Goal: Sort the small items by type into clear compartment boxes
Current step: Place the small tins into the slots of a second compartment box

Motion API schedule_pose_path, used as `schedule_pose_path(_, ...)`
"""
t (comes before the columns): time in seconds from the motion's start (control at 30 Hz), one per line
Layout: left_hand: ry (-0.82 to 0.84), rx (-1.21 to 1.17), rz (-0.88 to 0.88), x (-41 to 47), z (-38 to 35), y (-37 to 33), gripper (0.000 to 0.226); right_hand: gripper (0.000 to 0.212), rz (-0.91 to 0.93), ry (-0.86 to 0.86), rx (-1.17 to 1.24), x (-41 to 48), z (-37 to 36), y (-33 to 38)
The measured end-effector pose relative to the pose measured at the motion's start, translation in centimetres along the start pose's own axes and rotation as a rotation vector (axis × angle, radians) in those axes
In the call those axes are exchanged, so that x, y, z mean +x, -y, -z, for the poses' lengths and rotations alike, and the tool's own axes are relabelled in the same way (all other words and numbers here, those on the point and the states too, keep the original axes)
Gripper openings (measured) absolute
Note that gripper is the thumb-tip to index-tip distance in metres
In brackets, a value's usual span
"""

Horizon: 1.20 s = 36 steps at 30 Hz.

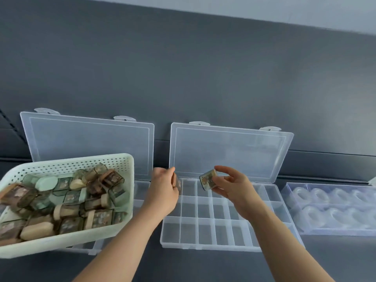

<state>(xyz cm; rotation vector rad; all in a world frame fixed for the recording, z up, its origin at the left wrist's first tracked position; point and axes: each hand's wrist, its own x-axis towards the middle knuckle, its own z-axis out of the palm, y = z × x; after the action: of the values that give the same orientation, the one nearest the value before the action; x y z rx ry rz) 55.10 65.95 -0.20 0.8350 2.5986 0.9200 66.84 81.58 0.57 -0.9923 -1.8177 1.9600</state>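
Left grip (164,192): clasps brown case (176,181).
Right grip (232,188): pinches green case's (207,180) sides.
Feel: we judge light, rigid.

Dark table (203,267) bears 2 compartment boxes (205,228) (89,145), 1 clear tray (333,212).

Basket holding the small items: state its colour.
Pale mint green basket, clearest in the head view.
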Motion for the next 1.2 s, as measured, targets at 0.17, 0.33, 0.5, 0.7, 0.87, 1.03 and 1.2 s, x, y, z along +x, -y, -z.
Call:
schedule_pose_path(0.17,-0.019,0.092,0.006,0.9,-1.6,0.9,0.055,0.02,0.003,0.038,-0.038,1.0,0.3,-0.9)
schedule_pose_path(0.33,0.045,-0.01,0.05,1.3,-1.9,1.7,0.051,0.02,0.033,0.032,-0.131,1.8,0.1,-1.5)
schedule_pose_path(0.5,0.016,-0.038,0.054,1.2,-2.3,2.2,0.047,0.024,0.142,0.019,-0.414,2.8,-1.1,-2.0)
schedule_pose_path(0.7,-0.087,-0.051,0.107,0.9,-2.9,2.2,0.034,0.039,0.255,0.011,-0.678,3.3,-2.5,-2.3)
schedule_pose_path(0.87,-0.126,-0.019,0.101,0.6,-3.2,2.2,0.033,0.047,0.285,0.02,-0.833,3.5,-2.8,-2.3)
schedule_pose_path(1.03,-0.148,-0.043,0.087,0.3,-3.0,2.6,0.033,0.051,0.32,0.055,-1.033,3.3,-3.9,-2.2)
schedule_pose_path(1.2,-0.154,0.011,0.043,-0.9,-2.4,2.0,0.032,0.058,0.347,0.08,-1.171,3.2,-4.3,-2.3)
